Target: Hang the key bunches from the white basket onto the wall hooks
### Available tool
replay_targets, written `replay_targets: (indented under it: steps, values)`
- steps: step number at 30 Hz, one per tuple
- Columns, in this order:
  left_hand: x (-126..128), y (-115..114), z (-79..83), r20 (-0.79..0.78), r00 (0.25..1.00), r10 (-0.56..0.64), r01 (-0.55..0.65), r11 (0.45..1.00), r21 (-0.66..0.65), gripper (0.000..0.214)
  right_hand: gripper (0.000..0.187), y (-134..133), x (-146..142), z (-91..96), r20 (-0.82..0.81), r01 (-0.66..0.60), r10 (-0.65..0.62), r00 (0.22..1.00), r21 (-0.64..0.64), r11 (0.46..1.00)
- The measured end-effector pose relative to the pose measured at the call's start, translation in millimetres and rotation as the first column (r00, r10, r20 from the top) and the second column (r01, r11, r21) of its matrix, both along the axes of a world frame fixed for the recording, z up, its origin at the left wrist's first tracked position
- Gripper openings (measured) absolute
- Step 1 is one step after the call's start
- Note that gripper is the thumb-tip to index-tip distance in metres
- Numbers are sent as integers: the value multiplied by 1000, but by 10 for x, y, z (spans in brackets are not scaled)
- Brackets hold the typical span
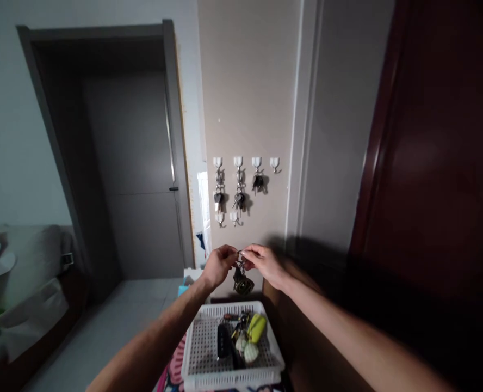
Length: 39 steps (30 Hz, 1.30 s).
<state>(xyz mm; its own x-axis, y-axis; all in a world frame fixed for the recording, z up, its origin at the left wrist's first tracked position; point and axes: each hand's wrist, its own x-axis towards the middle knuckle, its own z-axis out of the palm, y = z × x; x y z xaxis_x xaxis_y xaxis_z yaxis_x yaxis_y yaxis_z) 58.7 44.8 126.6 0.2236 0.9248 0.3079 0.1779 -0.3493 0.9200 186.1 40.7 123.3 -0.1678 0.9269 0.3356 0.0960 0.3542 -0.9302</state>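
Both hands meet in front of the wall, above a white basket [190, 348]. My left hand [221, 265] and my right hand [264, 264] pinch the top ring of one bunch of keys [242, 284] between their fingertips. The bunch dangles below the fingers, with a dark round pendant on it. In the basket lie a black car key [224, 342], a yellow-green key case [257, 328], pale round charms [247, 349] and more small keys that overlap.
White hooks [274, 163] are stuck on the wall in two rows. Three of the upper ones carry key bunches [239, 199]. A grey door [131, 163] stands at left, a dark red door [437, 179] at right. A sofa [33, 261] is at far left.
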Motion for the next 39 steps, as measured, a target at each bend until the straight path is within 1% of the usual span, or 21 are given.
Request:
replay_targets:
  steps: [2, 5, 7, 8, 11, 14, 16, 19, 23, 26, 29, 30, 32, 34, 35, 36, 37, 38, 39]
  values:
    - [76, 24, 170, -15, 1000, -16, 16, 1000, 7, 12, 22, 40, 75, 183, -79, 39, -36, 996, 38, 999]
    - [203, 35, 433, -52, 998, -41, 44, 997, 58, 19, 22, 131, 243, 519, -151, 130, -116, 982, 91, 987]
    - [286, 32, 555, -84, 995, -61, 69, 993, 94, 23, 20, 219, 378, 768, -174, 207, -184, 967, 128, 970]
    - [322, 31, 591, -103, 992, -68, 80, 991, 110, 24, 18, 270, 446, 894, -184, 250, -222, 958, 146, 957]
    - [393, 45, 601, -137, 988, -73, 93, 985, 147, 24, 9, 442, 626, 1242, -212, 373, -335, 918, 170, 912]
    - [395, 83, 540, -133, 989, -64, 84, 985, 151, 24, 6, 610, 752, 1502, -238, 471, -426, 873, 181, 863]
    - [369, 107, 509, -140, 989, -49, 68, 988, 138, 24, 7, 706, 806, 1615, -247, 526, -477, 843, 195, 828]
    - [323, 122, 495, -171, 985, -14, 34, 993, 115, 23, 8, 827, 847, 1704, -228, 574, -532, 815, 207, 792]
    - [297, 117, 483, -195, 981, -4, 23, 995, 99, 22, 7, 951, 827, 1714, -209, 594, -559, 802, 197, 780]
    - [295, 111, 456, -196, 981, -14, 36, 994, 107, 22, 6, 1009, 796, 1679, -190, 621, -594, 782, 157, 768]
    - [273, 106, 409, -197, 980, -7, 28, 994, 101, 22, 13, 1023, 798, 1638, -148, 658, -642, 752, 122, 743]
    - [257, 104, 383, -197, 980, -4, 24, 995, 100, 22, 16, 1016, 803, 1617, -128, 671, -659, 742, 132, 730]
    - [208, 102, 301, -198, 980, 8, 11, 996, 94, 23, 22, 983, 801, 1539, -77, 695, -696, 714, 197, 691]
    - [137, 100, 161, -213, 977, 24, -8, 997, 76, 24, 28, 918, 751, 1372, -21, 699, -726, 688, 291, 654]
    - [95, 96, 65, -227, 973, 36, -23, 998, 56, 24, 30, 871, 701, 1244, 14, 685, -730, 684, 334, 648]
    - [48, 90, -49, -246, 968, 49, -43, 999, 28, 24, 32, 811, 633, 1085, 59, 655, -720, 692, 370, 659]
    - [-2, 79, -180, -270, 961, 63, -67, 998, -5, 24, 34, 736, 551, 899, 123, 603, -691, 712, 396, 692]
    - [-54, 63, -323, -301, 950, 78, -95, 995, -41, 25, 34, 647, 460, 693, 210, 528, -639, 740, 409, 745]
    - [-108, 40, -474, -340, 936, 92, -125, 989, -77, 25, 33, 545, 367, 476, 320, 426, -562, 763, 405, 809]
